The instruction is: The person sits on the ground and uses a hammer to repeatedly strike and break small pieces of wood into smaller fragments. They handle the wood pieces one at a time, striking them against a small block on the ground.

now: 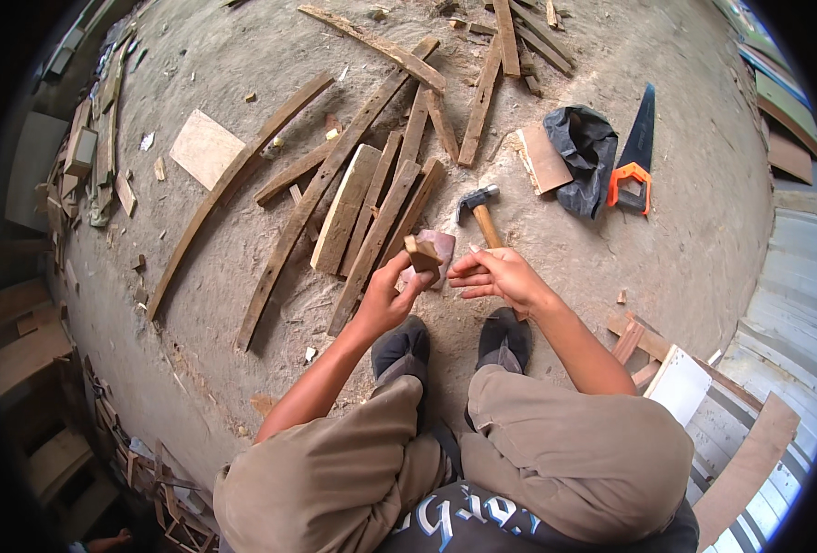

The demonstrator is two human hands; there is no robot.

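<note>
My left hand (399, 286) grips a short wooden block (422, 254), tilted up between thumb and fingers. Just beyond it lies a pinkish flat piece (445, 243), partly hidden by the block; its kind is unclear. My right hand (501, 278) is held palm inward beside the block, fingers stretched out and thumb raised, with nothing plainly held. Below that hand a claw hammer (488, 224) lies on the ground, its dark head pointing away from me and part of its wooden handle covered by my hand.
Several timber strips (335, 175) lie spread ahead and to the left. A handsaw with an orange handle (631, 184) rests at the right, by a black plastic bag (582, 157) and a board (544, 160). Scrap wood (653, 343) and corrugated sheets (777, 304) line the right side. Another person's hand (118, 538) shows at lower left.
</note>
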